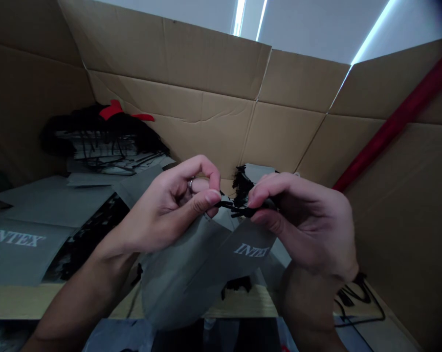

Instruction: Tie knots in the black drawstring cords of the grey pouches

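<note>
Our left hand [169, 210] and right hand [301, 220] meet near the centre of the view, both closed in a pinch. The left thumb and forefinger grip a black drawstring cord [232, 208] from the 9 o'clock side, while the right fingertips [255, 195] close on its thicker end from 3 o'clock. The cord appears to run from the gathered neck of a grey INTEX bag [191, 269], which hangs just below our hands at about 6 o'clock. A frayed black tuft [240, 183] stands just behind the pinch at 12 o'clock, and a ring [190, 184] sits on a left finger. At 9 o'clock, flat grey INTEX bags [26, 230] lie on the wooden desk [19, 300], and at 10 o'clock a heap of black cords [103, 142] lies under a red piece [111, 110]. Cardboard panels [177, 58] stand along the desk's far side from 9 round to 3 o'clock, with a red strip [400, 117] running across them at 2 o'clock. Loose black cord [356, 298] lies beside our right wrist at 4 o'clock, and a black scrap [236, 286] lies just under the bag. Our forearms and the hanging bag block much of the desk nearest us.
</note>
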`<state>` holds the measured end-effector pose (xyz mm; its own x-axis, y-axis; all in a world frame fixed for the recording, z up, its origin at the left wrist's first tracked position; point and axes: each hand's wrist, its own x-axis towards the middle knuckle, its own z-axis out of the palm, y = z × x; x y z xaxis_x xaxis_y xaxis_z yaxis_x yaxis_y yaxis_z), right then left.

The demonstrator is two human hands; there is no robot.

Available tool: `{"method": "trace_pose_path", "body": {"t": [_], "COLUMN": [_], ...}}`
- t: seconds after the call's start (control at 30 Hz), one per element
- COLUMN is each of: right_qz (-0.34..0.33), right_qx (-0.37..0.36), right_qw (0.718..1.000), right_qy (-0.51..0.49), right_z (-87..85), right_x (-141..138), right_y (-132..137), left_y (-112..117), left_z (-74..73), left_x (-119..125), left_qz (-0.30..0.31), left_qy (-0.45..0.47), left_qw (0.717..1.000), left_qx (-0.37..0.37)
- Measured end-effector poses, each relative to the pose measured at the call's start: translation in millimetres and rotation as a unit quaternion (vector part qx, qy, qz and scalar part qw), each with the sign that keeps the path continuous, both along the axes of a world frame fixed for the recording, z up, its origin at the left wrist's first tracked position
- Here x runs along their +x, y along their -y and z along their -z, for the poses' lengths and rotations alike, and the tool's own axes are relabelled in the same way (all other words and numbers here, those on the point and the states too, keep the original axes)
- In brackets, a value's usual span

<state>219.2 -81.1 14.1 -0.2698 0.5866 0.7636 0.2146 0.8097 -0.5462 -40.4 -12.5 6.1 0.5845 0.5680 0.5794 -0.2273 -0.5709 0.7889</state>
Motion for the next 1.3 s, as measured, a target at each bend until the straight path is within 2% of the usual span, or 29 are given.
{"method": "trace_pose_path", "body": {"t": [0.3,0.83,1.1,1.3], "right_qz": [0.042,0.050,0.028,0.044], "right_qx": [0.023,0.023,0.014,0.026], "right_qw": [0.999,0.998,0.999,0.998], "right_qy": [0.022,0.020,0.020,0.029], "right_z": [0.0,0.1,1.1,0.8], "right_x": [-11.6,-10.1,-9.0,-9.1], "right_y": [-4.1,-6.4,-6.6,-7.3], "left_y": [0.4,1.2,1.1,2.6], "left_z": [-2.1,-3.1,-2.2,-2.6], "left_x": [4.4,3.2,2.6,1.3], "left_qz": [-0.004,-0.025,-0.013,-0.019], "left_qy": [0.005,0.009,0.004,0.006], "left_qw": [0.999,0.999,1.000,1.000], "left_qx": [-0.032,-0.026,-0.027,-0.021]}}
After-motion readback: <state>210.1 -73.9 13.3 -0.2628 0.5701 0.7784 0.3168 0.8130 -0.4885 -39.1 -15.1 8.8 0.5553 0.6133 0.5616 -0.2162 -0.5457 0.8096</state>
